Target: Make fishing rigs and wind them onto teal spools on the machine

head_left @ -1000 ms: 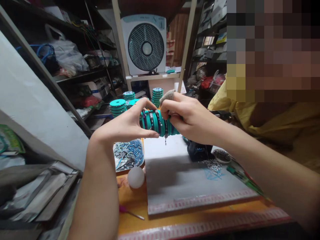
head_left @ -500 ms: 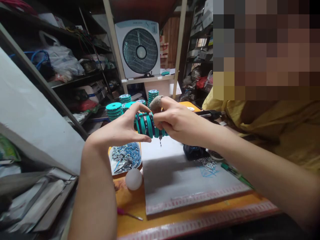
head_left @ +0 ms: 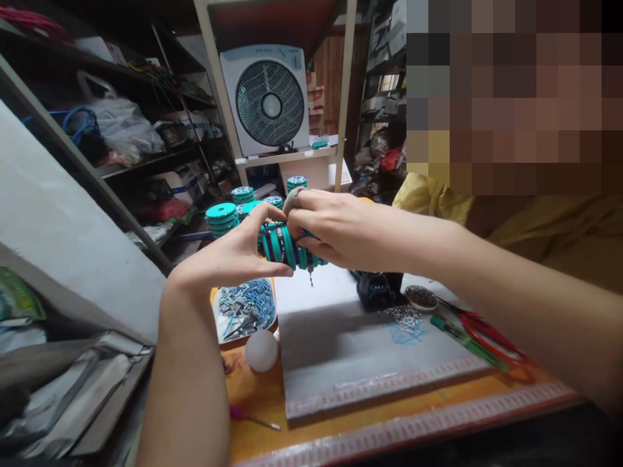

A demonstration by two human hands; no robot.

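Note:
Above the work board, my left hand (head_left: 238, 250) grips a sideways stack of teal discs (head_left: 278, 245), thumb below and fingers over the top. Dark bands and small metal parts sit between the discs, and a short thin metal piece (head_left: 311, 277) hangs from the underside. My right hand (head_left: 331, 227) is curled against the right part of this stack, its fingers closed on it. A grey finger cover (head_left: 293, 200) is on one of its fingers. The right fingertips are partly hidden, so any small part between them cannot be made out.
Teal disc stacks (head_left: 221, 219) stand behind. A white tray (head_left: 219, 327) of small blue and metal parts, a white ball (head_left: 261, 350) and a screwdriver (head_left: 256, 420) flank the grey board (head_left: 335, 363). Rightward lie metal bits (head_left: 406, 319), a dish (head_left: 421, 298) and red-handled pliers (head_left: 491, 334). Another person's yellow clothing (head_left: 428, 207) shows.
My right hand has shifted slightly left and turned over the stack, its wrist and forearm rising. The dish and red handles now show below the forearm. My left hand keeps its hold.

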